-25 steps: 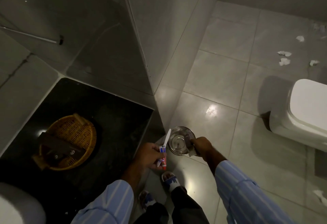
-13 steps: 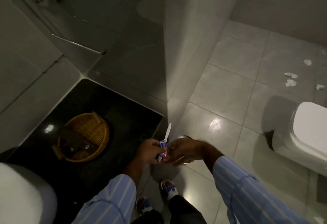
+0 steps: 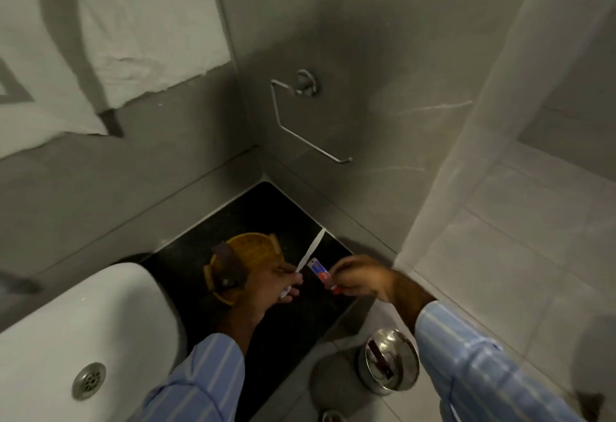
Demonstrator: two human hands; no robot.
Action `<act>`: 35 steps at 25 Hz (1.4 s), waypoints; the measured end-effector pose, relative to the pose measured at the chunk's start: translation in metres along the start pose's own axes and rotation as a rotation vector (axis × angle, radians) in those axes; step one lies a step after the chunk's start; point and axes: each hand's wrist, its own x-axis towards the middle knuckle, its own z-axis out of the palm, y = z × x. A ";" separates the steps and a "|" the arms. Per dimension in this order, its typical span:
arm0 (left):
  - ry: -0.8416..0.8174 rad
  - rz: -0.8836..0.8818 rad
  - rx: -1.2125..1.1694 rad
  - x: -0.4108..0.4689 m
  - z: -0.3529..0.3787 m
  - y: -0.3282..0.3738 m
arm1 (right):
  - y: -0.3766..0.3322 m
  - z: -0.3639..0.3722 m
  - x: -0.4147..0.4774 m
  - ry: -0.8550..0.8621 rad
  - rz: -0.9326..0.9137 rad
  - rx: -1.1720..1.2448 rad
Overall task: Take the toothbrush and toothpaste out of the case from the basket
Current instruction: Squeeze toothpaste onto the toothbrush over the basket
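Observation:
My left hand [image 3: 266,283] grips the lower end of a white toothbrush [image 3: 310,251], whose handle sticks up and to the right. My right hand [image 3: 363,276] pinches a small red, white and blue toothpaste tube [image 3: 319,269] by its red cap end. The two hands are close together above the black counter [image 3: 293,318]. A round wicker basket [image 3: 256,248] sits on the counter just behind my left hand. A dark brown case [image 3: 228,268] lies across the basket's left rim.
A white washbasin [image 3: 83,331] with a metal drain [image 3: 89,381] fills the lower left. A steel pedal bin [image 3: 390,361] stands on the tiled floor below my right arm. A metal towel ring [image 3: 300,115] hangs on the wall. Grey walls enclose the counter corner.
The view swung up towards the wall corner. My right hand took the toothpaste tube from my left hand, which keeps the toothbrush. The steel bin's lid is shut now.

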 end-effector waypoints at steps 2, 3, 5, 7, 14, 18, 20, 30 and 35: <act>0.113 0.052 0.015 -0.001 -0.034 0.005 | -0.023 0.004 0.009 0.010 -0.036 -0.003; 0.164 0.077 0.005 0.000 -0.051 0.007 | -0.034 0.005 0.016 0.012 -0.052 0.001; 0.213 0.131 -0.074 0.001 -0.082 0.012 | -0.054 0.010 0.031 -0.003 -0.088 -0.007; 0.225 0.166 -0.136 0.004 -0.111 0.017 | -0.073 0.018 0.048 -0.005 -0.126 -0.098; 0.085 0.139 0.303 0.053 -0.179 0.047 | -0.136 0.050 0.114 0.135 -0.247 -0.697; -0.094 0.070 0.590 0.100 -0.187 0.056 | -0.155 0.070 0.151 0.108 -0.245 -1.004; -0.170 0.072 0.699 0.125 -0.183 0.058 | -0.158 0.083 0.170 0.013 -0.237 -1.112; -0.385 -0.145 1.010 0.218 -0.168 0.042 | -0.137 0.132 0.264 -0.214 0.007 -1.364; -0.235 0.013 0.928 0.225 -0.169 0.032 | -0.123 0.136 0.274 -0.159 0.073 -1.336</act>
